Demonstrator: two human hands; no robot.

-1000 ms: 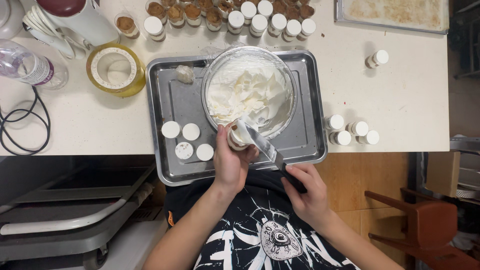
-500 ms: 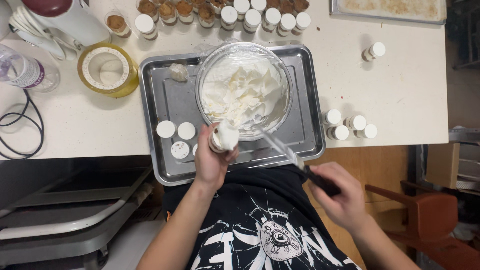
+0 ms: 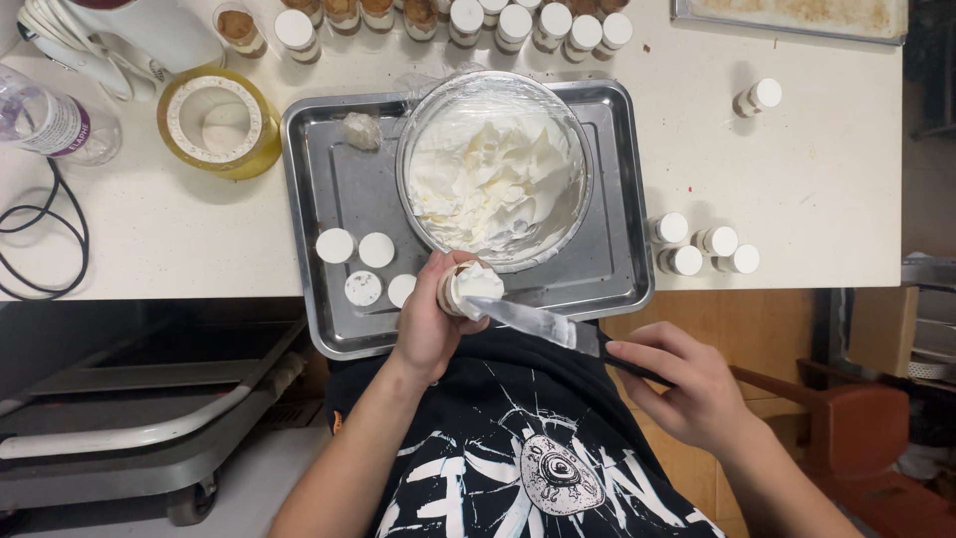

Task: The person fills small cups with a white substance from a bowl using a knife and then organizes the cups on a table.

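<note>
From up here I see my left hand (image 3: 430, 324) wrapped around a small jar (image 3: 460, 289), fingers clamped on its sides, holding it just over the near edge of the metal tray (image 3: 329, 159). The jar's mouth is heaped with white cream. My right hand (image 3: 687, 384) has its fingers closed on the dark handle of a knife (image 3: 533, 321), and the flat blade runs left from that hand until its tip touches the cream on top of the jar. I think the blade lies nearly level, though the angle makes that hard to judge.

Just beyond the jar sits a glass bowl (image 3: 413, 149) holding more white cream, standing on the right half of the tray. On the left half of the tray lie four round white lids (image 3: 336, 245), close together, and a crumpled bit of plastic wrap (image 3: 361, 131) rests near the far left corner.

On the pale table (image 3: 817, 169) to the right of the tray stand four small capped jars (image 3: 702, 249) in a cluster, with one more capped jar (image 3: 758, 97) well apart, farther back. A row of small jars (image 3: 518, 22) lines the far side. To the left are a yellow roll of tape (image 3: 218, 121), a clear plastic bottle (image 3: 45, 120) and a black cable (image 3: 40, 239).
</note>
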